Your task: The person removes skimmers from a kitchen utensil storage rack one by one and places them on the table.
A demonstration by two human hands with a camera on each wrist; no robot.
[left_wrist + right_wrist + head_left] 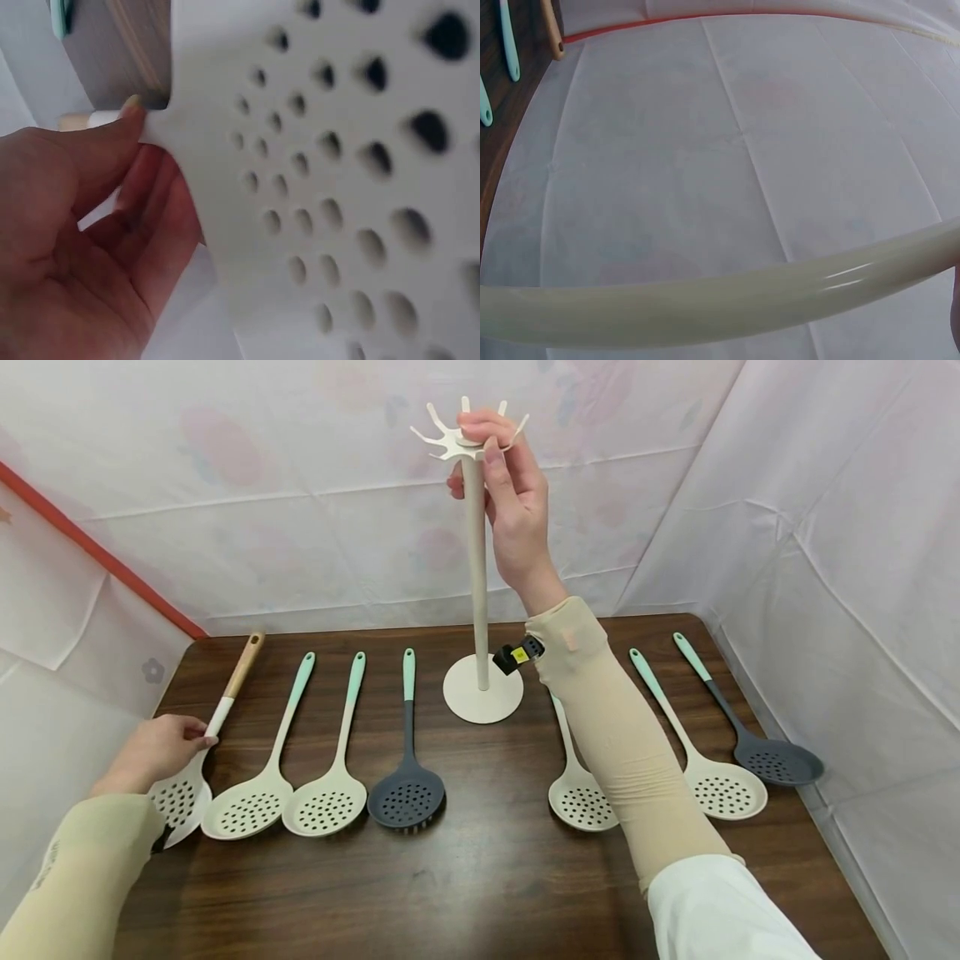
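Nearest me, left of the utensil stand, my left hand pinches the wood-handled slotted skimmer where handle meets perforated head — fingers curled under its edge, thumb on top. It lies on the brown table, at the end of a row of mint-handled skimmers and a dark grey skimmer. Further back, my right hand grips the stand's top — fingers clamped around the pole just under the hook crown, base standing mid-table.
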